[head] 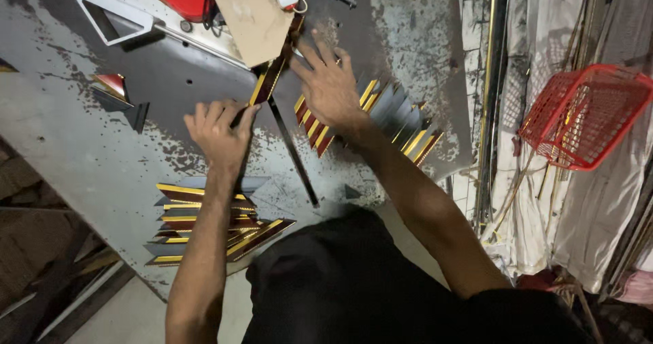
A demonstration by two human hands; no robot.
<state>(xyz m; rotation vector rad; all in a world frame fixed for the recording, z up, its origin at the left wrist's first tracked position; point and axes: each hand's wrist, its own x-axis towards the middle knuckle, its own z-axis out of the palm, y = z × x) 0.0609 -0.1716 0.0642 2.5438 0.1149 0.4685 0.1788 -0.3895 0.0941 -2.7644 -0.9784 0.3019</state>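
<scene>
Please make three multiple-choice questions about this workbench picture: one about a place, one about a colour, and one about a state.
1. Where does the stack of cut moulding pieces lie?
A. below the left forearm
B. inside the basket
C. on the cardboard sheet

2. What colour is the wire basket?
A. blue
B. red
C. green

3. What does the left hand do?
A. hangs free
B. holds a hammer
C. grips the long moulding strip

Key: 1 A, the stack sits on the metal table under that forearm. 2 B, its mesh is plainly red. 3 C, its fingers close on the strip while the right hand lies flat.
</scene>
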